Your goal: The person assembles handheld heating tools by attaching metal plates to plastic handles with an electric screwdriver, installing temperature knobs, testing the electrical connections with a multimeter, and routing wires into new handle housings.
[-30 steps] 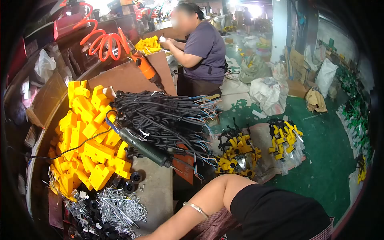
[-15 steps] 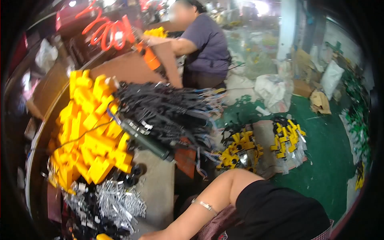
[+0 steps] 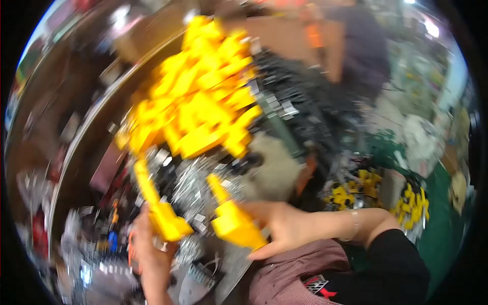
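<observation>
a cluttered workbench (image 3: 269, 175) fills the centre of the frame. left hand (image 3: 152, 254) grasps a yellow bracket (image 3: 165, 218), lower left of centre; right hand (image 3: 284, 229) grips a yellow housing (image 3: 236, 223), lower centre.

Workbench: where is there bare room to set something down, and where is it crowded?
A grey patch of worktop lies bare between the yellow pile, the green tool and the right hand. Crowded: that pile, the black cables beyond the tool, and the silvery metal pieces.

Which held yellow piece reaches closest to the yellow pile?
The piece in the left hand: its tip appears beside the pile; the one in the right hand stops over silvery parts.
</observation>
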`<state>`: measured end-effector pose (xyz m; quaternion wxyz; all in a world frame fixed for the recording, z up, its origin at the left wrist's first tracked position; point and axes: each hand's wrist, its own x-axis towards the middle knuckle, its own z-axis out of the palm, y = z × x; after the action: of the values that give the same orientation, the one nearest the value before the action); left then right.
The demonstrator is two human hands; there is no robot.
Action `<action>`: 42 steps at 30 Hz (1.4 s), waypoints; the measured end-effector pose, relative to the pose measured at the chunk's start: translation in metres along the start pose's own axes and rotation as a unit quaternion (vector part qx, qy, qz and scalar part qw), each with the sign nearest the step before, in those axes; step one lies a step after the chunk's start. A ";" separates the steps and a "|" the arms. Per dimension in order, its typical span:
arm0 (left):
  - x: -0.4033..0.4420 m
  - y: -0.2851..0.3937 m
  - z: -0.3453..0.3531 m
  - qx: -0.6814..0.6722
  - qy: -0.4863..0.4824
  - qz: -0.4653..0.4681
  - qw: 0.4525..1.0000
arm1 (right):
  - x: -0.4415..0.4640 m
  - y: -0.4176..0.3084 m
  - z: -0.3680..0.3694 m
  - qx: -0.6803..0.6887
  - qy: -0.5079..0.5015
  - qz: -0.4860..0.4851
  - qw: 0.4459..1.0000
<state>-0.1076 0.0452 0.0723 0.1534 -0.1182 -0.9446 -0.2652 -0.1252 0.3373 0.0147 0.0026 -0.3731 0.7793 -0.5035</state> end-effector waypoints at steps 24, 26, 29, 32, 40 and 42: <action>-0.120 0.017 0.014 -0.508 0.271 -0.225 0.786 | 0.025 0.035 0.003 -0.033 0.091 0.112 0.989; -0.122 0.022 0.019 -0.507 0.254 -0.253 0.784 | 0.039 0.046 -0.007 -0.115 0.102 0.113 0.982; -0.116 0.025 0.023 -0.513 0.246 -0.245 0.785 | 0.071 0.055 -0.003 -0.172 0.063 0.053 0.982; -0.110 0.029 0.022 -0.500 0.285 -0.248 0.779 | 0.105 0.071 0.007 -0.234 0.087 0.018 0.968; -0.136 0.005 0.016 -0.502 0.331 -0.263 0.755 | 0.134 0.103 0.010 -0.501 -0.006 0.058 0.863; -0.139 0.003 0.016 -0.512 0.322 -0.263 0.752 | 0.133 0.103 0.011 -0.515 -0.032 0.064 0.854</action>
<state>0.0178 0.0365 0.0113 0.2890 0.1669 -0.5559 -0.7613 -0.2769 0.2729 -0.0228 -0.1327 -0.2861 0.9488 -0.0171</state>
